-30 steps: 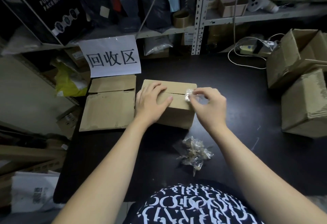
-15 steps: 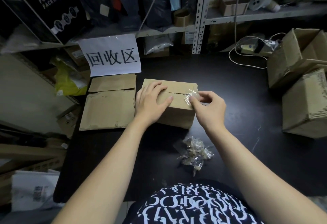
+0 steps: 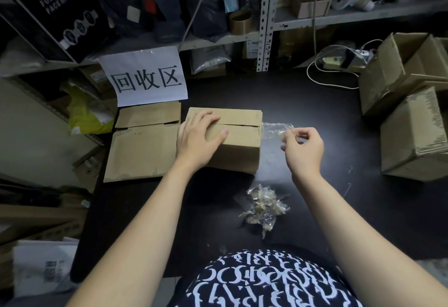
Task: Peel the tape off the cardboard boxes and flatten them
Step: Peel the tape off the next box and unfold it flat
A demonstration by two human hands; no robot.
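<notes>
1. Right hand (image 3: 304, 147) has moved away from the box (image 3: 240, 141), off to the right. Half a second ago it was pinching at the right end of the top seam; now it is clear of the box edge, with the tape strip (image 3: 275, 129) stretched out behind it.
2. Reading: the strip is lifted from the top seam, which shows bare cardboard along its length. The strip's far end appears to cling still at the box's right edge, though I cannot tell for certain.
3. Right fingers are curled and pinch the free end of the strip between thumb and fingertips. The strip runs from that pinch leftward to the box, apart from the table (image 3: 315, 209).
4. Left hand (image 3: 197, 139) lies flat on the box's left top, fingers relaxed and spread, thumb along the near flap, pressing it steady.
5. Box sits mid-table, just beside the flattened cardboard (image 3: 143, 146); a wad of peeled tape (image 3: 264, 206) lies nearer the person.
6. Judgement: once the strip is free, flattening comes next.
</notes>
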